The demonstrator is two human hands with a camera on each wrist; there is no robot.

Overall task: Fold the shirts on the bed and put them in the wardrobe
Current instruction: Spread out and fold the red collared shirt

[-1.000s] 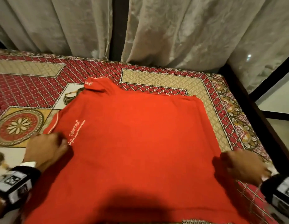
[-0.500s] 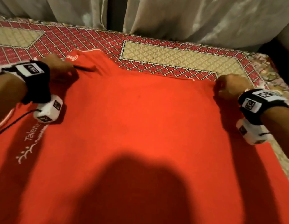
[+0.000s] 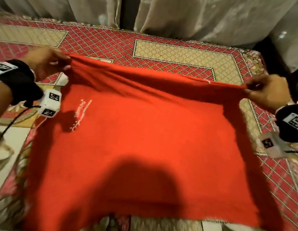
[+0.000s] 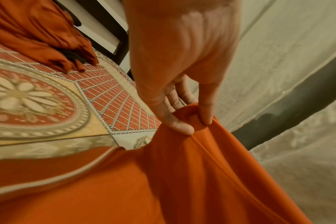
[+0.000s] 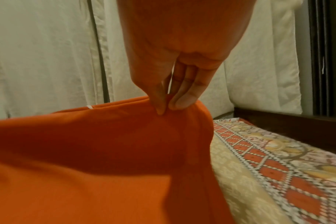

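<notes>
The left hand (image 3: pixel 45 61) and right hand (image 3: pixel 268 92) each pinch a far corner of the red shirt (image 3: pixel 145 139), lifting that edge taut above the bed (image 3: pixel 178 50) while its near part lies flat, presumably to draw the far half toward the near hem. In the left wrist view, thumb and fingers (image 4: pixel 179 126) clamp bunched cloth; another red garment (image 4: pixel 38 34) lies beyond it (unfolded, it seems). In the right wrist view, fingertips (image 5: pixel 179 101) nip the shirt's raised edge.
</notes>
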